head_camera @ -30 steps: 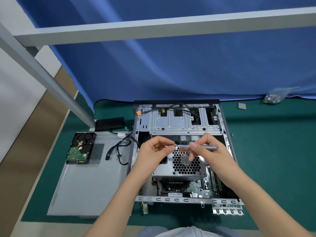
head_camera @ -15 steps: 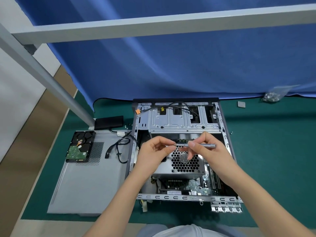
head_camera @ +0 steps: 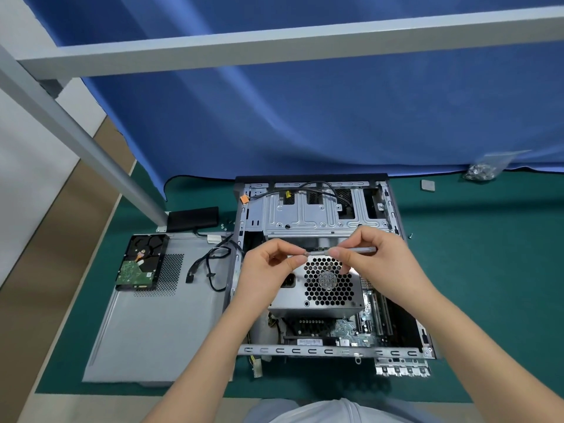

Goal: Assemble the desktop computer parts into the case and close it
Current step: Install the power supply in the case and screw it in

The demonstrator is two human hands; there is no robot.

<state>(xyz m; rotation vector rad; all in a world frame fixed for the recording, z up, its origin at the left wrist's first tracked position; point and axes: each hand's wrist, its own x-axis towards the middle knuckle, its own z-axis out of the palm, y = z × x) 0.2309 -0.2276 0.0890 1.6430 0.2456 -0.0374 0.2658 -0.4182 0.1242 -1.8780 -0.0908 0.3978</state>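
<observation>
We see the open grey case [head_camera: 393, 221] lying flat on its side, the power supply [head_camera: 320, 288] with its honeycomb grille inside. The side panel [head_camera: 152, 325] lies just left, the hard drive [head_camera: 139, 264] resting board-up on it.

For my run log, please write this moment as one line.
right hand: holds slim grey metal screwdriver | left hand: pinches its tip | place: above open grey metal computer case

Green mat [head_camera: 488, 270] covers my surface, blue curtain [head_camera: 305, 123] hangs right behind it, grey metal frame bars [head_camera: 274, 44] cross overhead, white wall [head_camera: 21, 178] and brown floor [head_camera: 45, 254] off to my left.
</observation>
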